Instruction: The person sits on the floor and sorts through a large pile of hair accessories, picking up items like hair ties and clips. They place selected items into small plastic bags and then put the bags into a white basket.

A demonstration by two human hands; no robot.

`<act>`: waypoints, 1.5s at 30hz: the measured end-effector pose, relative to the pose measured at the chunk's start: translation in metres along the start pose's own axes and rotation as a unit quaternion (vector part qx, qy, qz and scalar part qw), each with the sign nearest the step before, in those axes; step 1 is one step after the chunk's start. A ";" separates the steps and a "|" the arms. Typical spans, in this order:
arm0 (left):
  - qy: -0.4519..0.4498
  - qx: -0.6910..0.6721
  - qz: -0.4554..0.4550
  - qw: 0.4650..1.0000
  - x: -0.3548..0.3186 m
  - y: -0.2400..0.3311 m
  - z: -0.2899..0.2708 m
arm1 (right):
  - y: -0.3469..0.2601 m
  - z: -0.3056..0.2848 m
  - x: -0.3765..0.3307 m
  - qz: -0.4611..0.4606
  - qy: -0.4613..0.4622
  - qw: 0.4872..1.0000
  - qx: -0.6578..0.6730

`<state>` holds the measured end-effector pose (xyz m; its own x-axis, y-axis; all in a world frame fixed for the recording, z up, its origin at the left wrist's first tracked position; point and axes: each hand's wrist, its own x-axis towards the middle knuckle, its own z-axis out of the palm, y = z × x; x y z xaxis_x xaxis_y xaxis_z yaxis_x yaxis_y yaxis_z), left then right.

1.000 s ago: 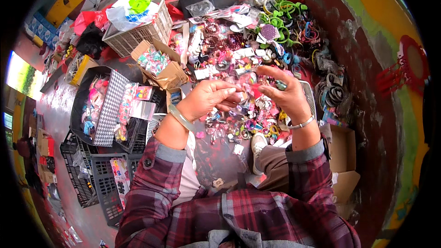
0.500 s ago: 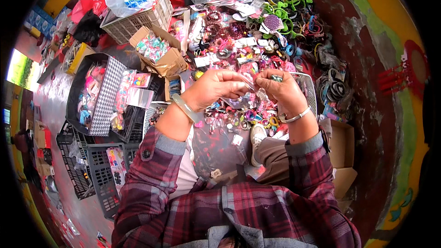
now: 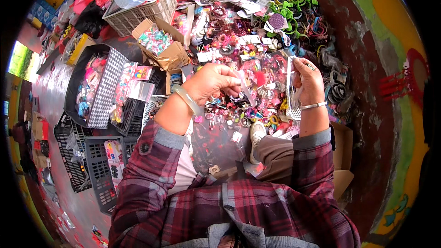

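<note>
My left hand (image 3: 212,82) is closed, pinching a narrow clear plastic strip (image 3: 244,91) between thumb and fingers. It wears a pale bangle (image 3: 186,98) at the wrist. My right hand (image 3: 308,80) holds up a clear plastic packet (image 3: 290,79) by its edge, with a silver bracelet (image 3: 313,106) at that wrist. Both hands hover above a heap of small colourful hair clips, ties and rings (image 3: 239,41). The two hands are about a hand's width apart.
A white basket (image 3: 138,11) and an open cardboard box of accessories (image 3: 161,45) stand at the far left. Black crates (image 3: 94,165) and a black tray with a checked cloth (image 3: 104,87) lie on my left. Green hairbands (image 3: 294,2) lie at the back right. My shoe (image 3: 256,134) rests below the heap.
My hands were close together working on one small item. They have drawn apart, the right one lifting the clear packet to the right.
</note>
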<state>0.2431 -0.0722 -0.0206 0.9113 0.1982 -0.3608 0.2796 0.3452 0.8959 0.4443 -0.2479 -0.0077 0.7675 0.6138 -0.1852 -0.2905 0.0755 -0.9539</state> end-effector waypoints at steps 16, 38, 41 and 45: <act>0.079 -0.165 0.186 0.965 -0.002 0.005 0.004 | 0.015 0.028 -0.007 -0.305 0.051 0.929 -0.203; 0.083 -0.186 0.198 0.959 0.013 -0.015 0.017 | 0.035 0.086 -0.030 0.070 -0.122 0.990 0.011; 0.118 -0.141 0.225 0.957 0.013 -0.018 0.025 | 0.036 0.091 -0.032 0.062 -0.099 0.992 -0.038; 0.158 -0.081 0.253 0.951 0.019 -0.026 0.029 | 0.048 0.087 -0.028 0.062 -0.096 0.993 -0.039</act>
<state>0.2624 -0.1040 -0.0429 0.7738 0.6330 0.0229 -0.2444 0.2650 0.9328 0.3596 -0.1928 -0.0274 0.6031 0.7534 -0.2620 -0.3254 -0.0675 -0.9432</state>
